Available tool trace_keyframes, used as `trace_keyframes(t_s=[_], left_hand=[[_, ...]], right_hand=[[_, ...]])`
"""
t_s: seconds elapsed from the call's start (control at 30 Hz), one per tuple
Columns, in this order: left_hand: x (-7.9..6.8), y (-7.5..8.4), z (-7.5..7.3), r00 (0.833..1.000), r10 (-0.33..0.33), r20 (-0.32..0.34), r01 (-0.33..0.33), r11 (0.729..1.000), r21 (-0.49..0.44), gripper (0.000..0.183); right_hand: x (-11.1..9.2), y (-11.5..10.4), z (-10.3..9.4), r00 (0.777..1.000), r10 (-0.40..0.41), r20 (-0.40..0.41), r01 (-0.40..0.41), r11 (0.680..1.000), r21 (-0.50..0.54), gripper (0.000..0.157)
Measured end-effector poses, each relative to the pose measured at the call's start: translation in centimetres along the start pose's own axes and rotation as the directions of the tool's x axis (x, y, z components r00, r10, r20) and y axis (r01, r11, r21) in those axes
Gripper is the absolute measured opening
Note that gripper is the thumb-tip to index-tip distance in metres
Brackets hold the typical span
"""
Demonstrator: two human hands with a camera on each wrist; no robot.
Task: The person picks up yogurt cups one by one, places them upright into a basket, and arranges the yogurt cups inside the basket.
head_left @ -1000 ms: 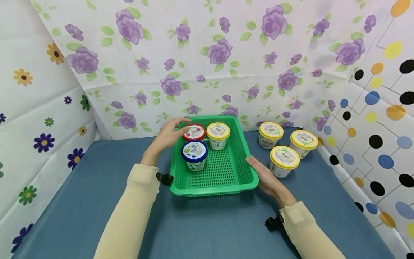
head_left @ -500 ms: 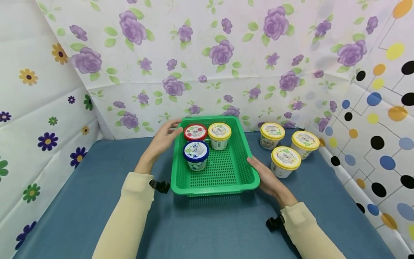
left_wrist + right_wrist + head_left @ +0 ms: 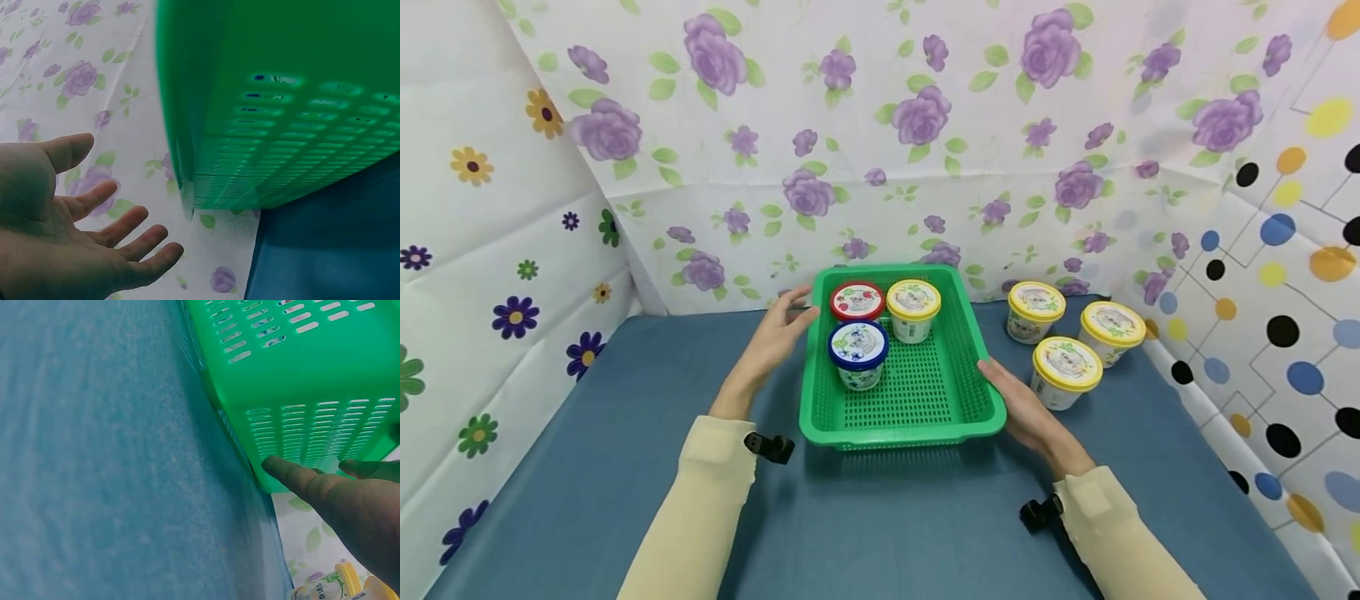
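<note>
A green plastic basket [image 3: 917,437] sits in front of me with three lidded tubs inside. The red-lidded tub [image 3: 858,300] and a yellow-lidded tub [image 3: 914,304] stand at the back; the blue-lidded tub [image 3: 860,346] is nearer me, on the left side. My left hand [image 3: 769,337] is beside the basket's left rim, fingers spread, holding nothing; the left wrist view shows a gap between it and the basket. My right hand [image 3: 1026,408] holds the basket's right edge, thumb at the rim. In the right wrist view its fingers [image 3: 294,475] lie along the slotted outer wall.
To the right of the basket, three more yellow-lidded tubs stand grouped: one at the back [image 3: 1035,308], one at the right [image 3: 1112,329] and one in front [image 3: 1066,371]. A blue cloth [image 3: 880,525] covers the table. Flowered sheets [image 3: 737,125] rise behind.
My left hand has drawn back leftward from over the basket's left rim near the red-lidded tub. My right hand stays on the right edge; the tubs keep their places.
</note>
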State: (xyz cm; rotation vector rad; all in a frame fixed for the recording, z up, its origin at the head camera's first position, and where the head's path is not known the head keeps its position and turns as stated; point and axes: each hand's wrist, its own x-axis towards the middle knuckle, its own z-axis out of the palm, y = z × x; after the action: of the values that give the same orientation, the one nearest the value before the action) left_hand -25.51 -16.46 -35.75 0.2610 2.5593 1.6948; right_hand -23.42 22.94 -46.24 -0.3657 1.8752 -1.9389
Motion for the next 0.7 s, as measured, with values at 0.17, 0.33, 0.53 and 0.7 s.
trace_keyframes(t_s=[0.17, 0.33, 0.53, 0.7], left_hand=[[0.1, -1.0, 0.3, 1.000, 0.000, -0.008, 0.000, 1.000, -0.012, 0.063], [-0.3, -2.0, 0.6, 1.000, -0.022, 0.001, 0.022, 0.999, -0.024, 0.065], [-0.6, -2.8, 0.8, 0.999, -0.033, -0.003, 0.033, 0.999, -0.011, 0.067], [-0.8, -3.5, 0.9, 0.998, -0.059, -0.006, 0.058, 0.998, -0.027, 0.070]], right_hand=[[0.1, -0.4, -0.4, 1.000, 0.009, -0.014, -0.010, 1.000, -0.027, 0.074], [0.1, -0.6, -0.6, 1.000, -0.001, -0.003, 0.001, 1.000, -0.031, 0.075], [0.1, -0.8, -0.7, 0.999, -0.040, 0.007, 0.040, 0.999, -0.028, 0.072], [0.1, -1.4, -0.6, 0.999, 0.000, -0.033, -0.002, 0.999, -0.054, 0.077]])
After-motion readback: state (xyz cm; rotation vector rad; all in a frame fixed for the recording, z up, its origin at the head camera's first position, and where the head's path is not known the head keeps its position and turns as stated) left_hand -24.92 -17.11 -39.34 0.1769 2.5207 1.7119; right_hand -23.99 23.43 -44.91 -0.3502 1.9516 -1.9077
